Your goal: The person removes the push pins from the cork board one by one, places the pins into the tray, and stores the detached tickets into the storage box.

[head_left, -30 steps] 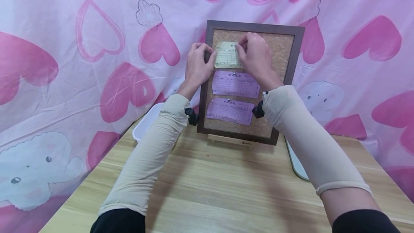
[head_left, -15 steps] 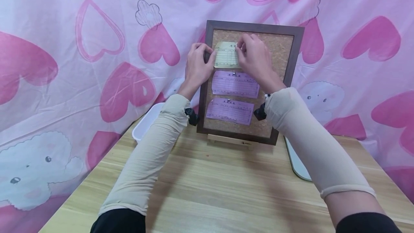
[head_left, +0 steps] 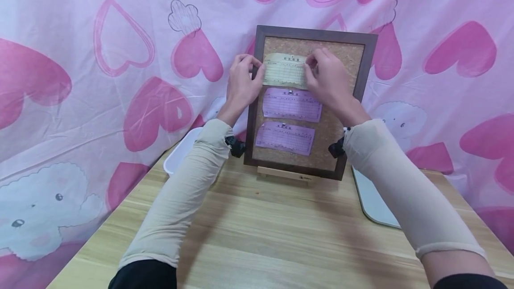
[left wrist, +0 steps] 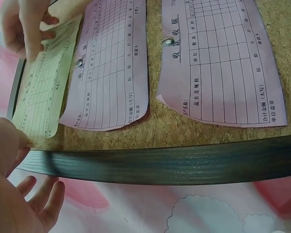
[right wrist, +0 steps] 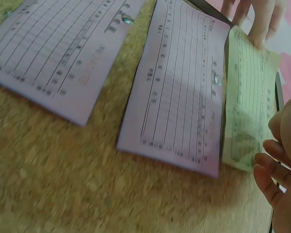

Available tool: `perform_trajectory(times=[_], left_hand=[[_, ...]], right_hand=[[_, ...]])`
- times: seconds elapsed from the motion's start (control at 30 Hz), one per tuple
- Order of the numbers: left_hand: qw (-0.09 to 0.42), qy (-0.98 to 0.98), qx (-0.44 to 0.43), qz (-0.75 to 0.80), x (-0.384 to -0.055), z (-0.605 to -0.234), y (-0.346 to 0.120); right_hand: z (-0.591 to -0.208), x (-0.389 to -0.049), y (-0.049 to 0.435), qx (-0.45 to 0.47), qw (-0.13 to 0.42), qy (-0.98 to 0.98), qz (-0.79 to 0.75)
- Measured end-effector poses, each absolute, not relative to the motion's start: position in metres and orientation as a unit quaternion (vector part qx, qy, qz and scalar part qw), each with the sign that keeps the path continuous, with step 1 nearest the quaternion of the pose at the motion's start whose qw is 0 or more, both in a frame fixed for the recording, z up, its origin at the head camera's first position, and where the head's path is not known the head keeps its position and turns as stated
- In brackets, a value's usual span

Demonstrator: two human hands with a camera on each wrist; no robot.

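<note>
A cork board (head_left: pixel 341 115) in a dark wooden frame (left wrist: pixel 160 165) stands upright on a small easel (head_left: pixel 285 174). A yellow paper slip (head_left: pixel 285 69) lies against its top part. My left hand (head_left: pixel 250 68) pinches the slip's left end at the frame's edge, thumb on the paper (left wrist: pixel 43 92). My right hand (head_left: pixel 313 68) pinches the right end; its fingers (left wrist: pixel 26 24) curl round the paper. No pin shows on the yellow slip (right wrist: pixel 250 107). Below it, two purple slips (head_left: pixel 292 104) (head_left: pixel 285 137) are pinned to the cork, each with a metal pin (head_left: pixel 290 92).
The board stands at the far edge of a wooden table (head_left: pixel 273 226). A white tub (head_left: pixel 182 153) sits behind its left side, and a white tray (head_left: pixel 373 200) lies at the right. A pink heart-patterned cloth (head_left: pixel 120 79) hangs behind.
My right hand has slid from the slip's top middle to its right end, uncovering more of the yellow paper. The left hand has stayed at the left end.
</note>
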State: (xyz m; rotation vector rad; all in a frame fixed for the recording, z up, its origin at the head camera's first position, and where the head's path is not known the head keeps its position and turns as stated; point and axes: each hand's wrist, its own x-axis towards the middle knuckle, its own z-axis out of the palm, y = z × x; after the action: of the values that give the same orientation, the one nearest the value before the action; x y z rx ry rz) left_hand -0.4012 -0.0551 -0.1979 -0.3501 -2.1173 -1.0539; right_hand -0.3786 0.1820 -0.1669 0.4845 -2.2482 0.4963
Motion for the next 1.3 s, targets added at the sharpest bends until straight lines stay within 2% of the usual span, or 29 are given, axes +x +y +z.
perform_trajectory(times=[0.63,0.87,1.1,1.3], left_hand=[[0.388,-0.766,-0.183,-0.48,-0.377,-0.209,-0.096],[0.397,-0.764,-0.175,-0.477,-0.364,-0.218,-0.119],[0.415,-0.741,-0.17,-0.5,-0.355,-0.228,-0.135],[0.393,-0.727,-0.184,-0.533,-0.347,-0.239,-0.144]], right_hand=[[-0.191,-0.34,0.243,0.173,0.449,-0.843,0.242],[-0.211,-0.32,0.265,0.168,0.436,-0.85,0.243],[-0.231,-0.303,0.29,0.162,0.448,-0.843,0.25],[-0.249,-0.289,0.311,0.151,0.449,-0.842,0.258]])
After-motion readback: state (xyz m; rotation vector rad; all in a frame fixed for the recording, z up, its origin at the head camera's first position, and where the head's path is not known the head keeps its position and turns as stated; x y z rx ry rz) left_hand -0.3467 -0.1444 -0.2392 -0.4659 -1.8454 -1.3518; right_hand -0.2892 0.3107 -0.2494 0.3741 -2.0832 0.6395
